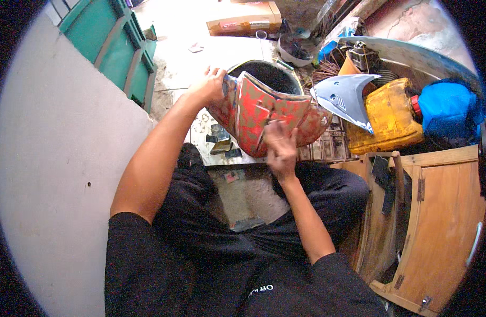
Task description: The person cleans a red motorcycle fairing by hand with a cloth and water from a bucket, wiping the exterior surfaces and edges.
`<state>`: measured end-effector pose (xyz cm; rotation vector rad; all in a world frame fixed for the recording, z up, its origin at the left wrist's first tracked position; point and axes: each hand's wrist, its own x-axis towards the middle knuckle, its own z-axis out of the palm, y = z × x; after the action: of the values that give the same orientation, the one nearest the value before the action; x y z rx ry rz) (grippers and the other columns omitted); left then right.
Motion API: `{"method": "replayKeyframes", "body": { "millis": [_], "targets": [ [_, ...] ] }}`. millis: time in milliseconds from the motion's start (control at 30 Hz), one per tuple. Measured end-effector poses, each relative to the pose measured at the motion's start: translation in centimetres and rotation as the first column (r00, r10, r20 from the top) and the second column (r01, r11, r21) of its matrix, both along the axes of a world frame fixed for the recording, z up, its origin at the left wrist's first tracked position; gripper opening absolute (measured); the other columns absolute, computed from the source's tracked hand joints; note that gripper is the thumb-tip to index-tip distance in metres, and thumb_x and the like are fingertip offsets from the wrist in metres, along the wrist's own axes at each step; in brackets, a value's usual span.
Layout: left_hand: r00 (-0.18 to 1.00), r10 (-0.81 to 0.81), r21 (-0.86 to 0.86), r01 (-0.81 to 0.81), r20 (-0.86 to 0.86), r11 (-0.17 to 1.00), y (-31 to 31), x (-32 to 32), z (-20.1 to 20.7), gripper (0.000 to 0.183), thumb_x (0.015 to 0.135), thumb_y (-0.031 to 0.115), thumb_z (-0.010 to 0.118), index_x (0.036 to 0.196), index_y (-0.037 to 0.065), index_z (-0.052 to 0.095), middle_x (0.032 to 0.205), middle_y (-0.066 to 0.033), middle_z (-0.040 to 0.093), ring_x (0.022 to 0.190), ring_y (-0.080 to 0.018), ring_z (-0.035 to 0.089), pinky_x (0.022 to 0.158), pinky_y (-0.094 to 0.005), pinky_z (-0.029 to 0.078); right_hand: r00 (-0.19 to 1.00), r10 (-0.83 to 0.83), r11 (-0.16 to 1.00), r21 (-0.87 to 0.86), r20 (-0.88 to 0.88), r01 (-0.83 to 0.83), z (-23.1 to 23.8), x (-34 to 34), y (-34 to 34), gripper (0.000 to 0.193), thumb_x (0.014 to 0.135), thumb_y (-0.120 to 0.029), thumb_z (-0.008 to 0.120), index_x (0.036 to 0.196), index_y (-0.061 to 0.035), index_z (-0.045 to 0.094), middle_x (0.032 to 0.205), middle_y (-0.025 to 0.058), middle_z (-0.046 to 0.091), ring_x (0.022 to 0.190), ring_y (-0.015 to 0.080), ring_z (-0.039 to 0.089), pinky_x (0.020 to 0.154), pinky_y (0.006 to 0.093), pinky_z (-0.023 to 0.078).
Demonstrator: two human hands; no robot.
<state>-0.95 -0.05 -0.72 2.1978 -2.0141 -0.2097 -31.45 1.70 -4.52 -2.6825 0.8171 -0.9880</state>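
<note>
A curved red panel (253, 116), like a motorcycle body panel, is tilted in front of me, its paint worn into grey-brown patches. My left hand (207, 87) grips its upper left edge, fingers over the rim. Against the lower middle of its face is my right hand (281, 150), blurred by motion, its fingers bent and pressed together. A thin dark edge shows beside those fingers; what it belongs to I cannot make out. Behind the panel stands a round black tub (267, 76), partly covered by it. Small dark sheet pieces (220, 133) lie on the white tiles left of the panel.
At right are a grey pointed panel (341, 95), a yellow jerrycan (388, 119) and a blue bundle (448, 108). A wooden cabinet (446, 227) stands at lower right. A white wall (68, 158) and green door (108, 47) bound the left. A cardboard box (243, 18) lies far back.
</note>
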Motion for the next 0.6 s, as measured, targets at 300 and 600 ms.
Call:
{"method": "replayKeyframes", "body": {
  "millis": [300, 600],
  "targets": [
    [0.998, -0.054, -0.063, 0.052, -0.021, 0.997, -0.4, 0.5, -0.4, 0.056, 0.091, 0.041, 0.046, 0.127, -0.002, 0.044, 0.124, -0.0246, 0.052, 0.126, -0.0398, 0.043, 0.115, -0.0451, 0.022, 0.996, -0.054, 0.998, 0.049, 0.075, 0.051, -0.2, 0.3, -0.8, 0.038, 0.090, -0.011, 0.055, 0.129, -0.0104, 0.059, 0.136, 0.0059, 0.053, 0.134, 0.0238, 0.041, 0.115, 0.0477, 0.013],
    [0.993, 0.005, -0.005, -0.006, -0.121, 1.000, -0.5, 0.1, 0.3, 0.061, 0.079, 0.033, 0.060, 0.127, 0.000, 0.044, 0.128, -0.0250, 0.048, 0.130, -0.0410, 0.038, 0.114, -0.0477, 0.023, 0.997, 0.030, 0.996, -0.087, 0.069, -0.024, -4.5, -0.8, 2.6, 0.039, 0.084, -0.012, 0.058, 0.123, -0.0111, 0.063, 0.135, 0.0060, 0.055, 0.135, 0.0233, 0.040, 0.116, 0.0521, 0.012]
  ]
}}
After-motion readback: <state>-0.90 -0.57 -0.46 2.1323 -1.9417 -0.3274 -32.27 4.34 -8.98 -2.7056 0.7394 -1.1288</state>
